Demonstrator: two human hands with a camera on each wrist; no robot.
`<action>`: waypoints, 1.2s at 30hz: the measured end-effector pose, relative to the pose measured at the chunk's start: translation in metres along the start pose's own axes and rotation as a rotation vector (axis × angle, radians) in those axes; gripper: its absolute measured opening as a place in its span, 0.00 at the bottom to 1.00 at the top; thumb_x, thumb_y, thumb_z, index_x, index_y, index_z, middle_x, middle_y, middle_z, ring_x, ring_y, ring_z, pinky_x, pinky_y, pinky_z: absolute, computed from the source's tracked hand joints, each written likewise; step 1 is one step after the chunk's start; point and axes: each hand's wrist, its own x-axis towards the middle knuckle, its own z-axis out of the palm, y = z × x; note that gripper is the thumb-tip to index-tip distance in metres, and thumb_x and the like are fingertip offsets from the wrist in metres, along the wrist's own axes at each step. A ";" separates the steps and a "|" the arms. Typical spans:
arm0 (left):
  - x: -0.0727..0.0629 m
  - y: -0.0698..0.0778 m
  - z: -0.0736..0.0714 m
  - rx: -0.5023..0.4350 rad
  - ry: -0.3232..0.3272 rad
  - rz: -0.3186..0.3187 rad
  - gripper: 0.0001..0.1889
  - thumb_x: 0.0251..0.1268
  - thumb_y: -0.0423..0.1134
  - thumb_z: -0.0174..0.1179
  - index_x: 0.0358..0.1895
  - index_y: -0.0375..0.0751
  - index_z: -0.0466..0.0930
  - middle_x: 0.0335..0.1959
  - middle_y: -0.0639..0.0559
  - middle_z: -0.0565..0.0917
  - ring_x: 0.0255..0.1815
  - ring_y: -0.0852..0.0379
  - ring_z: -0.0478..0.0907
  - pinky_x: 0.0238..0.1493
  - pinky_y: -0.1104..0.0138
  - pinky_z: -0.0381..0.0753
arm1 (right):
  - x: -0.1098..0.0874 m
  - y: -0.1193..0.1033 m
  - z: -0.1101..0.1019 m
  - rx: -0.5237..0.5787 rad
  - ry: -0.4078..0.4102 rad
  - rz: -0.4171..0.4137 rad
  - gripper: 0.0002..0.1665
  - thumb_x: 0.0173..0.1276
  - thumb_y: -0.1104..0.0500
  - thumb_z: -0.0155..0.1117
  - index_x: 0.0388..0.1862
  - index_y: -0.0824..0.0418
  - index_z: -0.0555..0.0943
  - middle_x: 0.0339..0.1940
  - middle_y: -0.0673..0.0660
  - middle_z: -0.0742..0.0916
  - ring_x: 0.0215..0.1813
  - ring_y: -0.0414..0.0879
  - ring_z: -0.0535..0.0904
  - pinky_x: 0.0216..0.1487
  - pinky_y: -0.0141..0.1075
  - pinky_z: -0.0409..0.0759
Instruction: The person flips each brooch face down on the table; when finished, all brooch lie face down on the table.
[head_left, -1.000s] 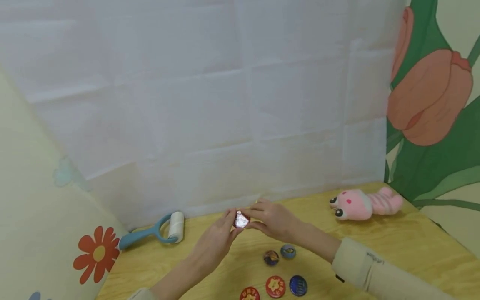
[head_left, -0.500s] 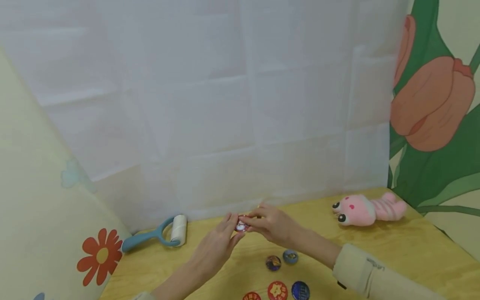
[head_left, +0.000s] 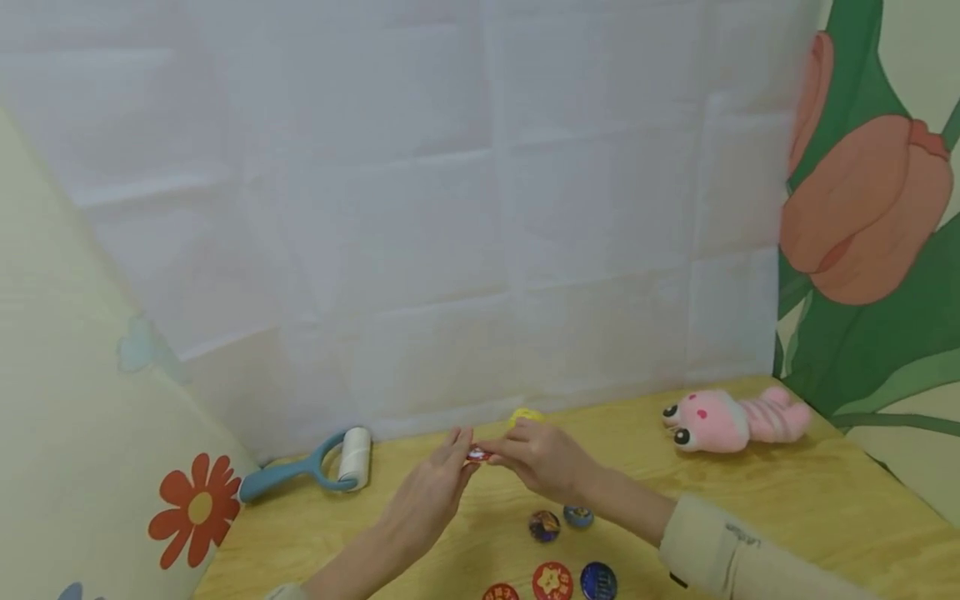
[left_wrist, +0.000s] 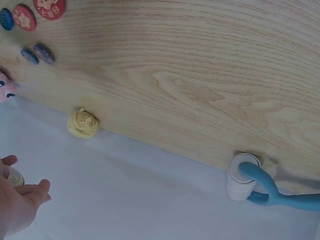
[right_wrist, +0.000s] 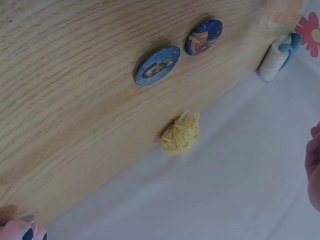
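Note:
Both hands meet above the far part of the table in the head view. Between their fingertips is a small round button badge (head_left: 478, 452), red-rimmed with a white pattern, tilted and partly covered by fingers. My left hand (head_left: 426, 493) grips its left side, thumb below. From the right, my right hand (head_left: 553, 457) pinches it between thumb and fingers. The left wrist view catches the badge (left_wrist: 15, 176) near the left hand (left_wrist: 22, 202), whose fingertips curve about it. Only part of the right hand (right_wrist: 314, 167) appears at the right wrist view's edge.
Several badges lie on the wooden table (head_left: 420, 575), including a red star badge (head_left: 552, 581) and a dark blue one (head_left: 599, 581). A yellow yarn ball (head_left: 527, 414) sits behind the right hand. A blue-handled lint roller (head_left: 315, 468) lies left, a pink plush toy (head_left: 738, 421) right.
The badge has turned from facing the camera with a bright glare to a tilted, narrower view. The right hand has shifted slightly down, and the yellow yarn ball now shows behind it.

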 end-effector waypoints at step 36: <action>0.003 -0.006 -0.001 -0.121 -0.069 0.115 0.29 0.55 0.30 0.70 0.59 0.24 0.70 0.51 0.34 0.81 0.46 0.44 0.83 0.40 0.61 0.83 | 0.004 -0.026 -0.003 0.679 -0.066 0.825 0.18 0.78 0.56 0.51 0.47 0.66 0.84 0.20 0.51 0.85 0.08 0.32 0.60 0.10 0.26 0.59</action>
